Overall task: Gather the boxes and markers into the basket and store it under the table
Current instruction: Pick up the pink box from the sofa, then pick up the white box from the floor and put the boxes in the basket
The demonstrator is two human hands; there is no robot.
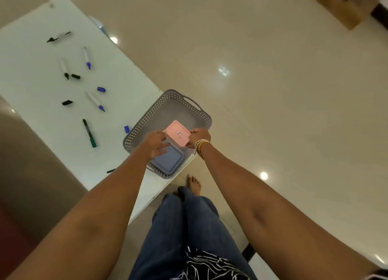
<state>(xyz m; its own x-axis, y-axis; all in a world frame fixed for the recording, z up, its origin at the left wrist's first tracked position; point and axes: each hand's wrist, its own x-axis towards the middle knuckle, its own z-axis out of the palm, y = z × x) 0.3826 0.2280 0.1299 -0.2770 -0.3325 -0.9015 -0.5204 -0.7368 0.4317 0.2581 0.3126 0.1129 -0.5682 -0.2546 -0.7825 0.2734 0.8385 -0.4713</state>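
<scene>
Pink-lidded box clamped between right hand fingers, over grey perforated basket at table edge, left hand fingers spread, touching box's near side, blue-lidded box beneath left fingers, markers scattered beyond

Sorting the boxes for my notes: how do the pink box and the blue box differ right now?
The pink box looks smaller and is held above the basket by the right hand, with the left hand beside it; the blue box already lies inside the basket. Both are lidded rectangles with rounded corners.
</scene>
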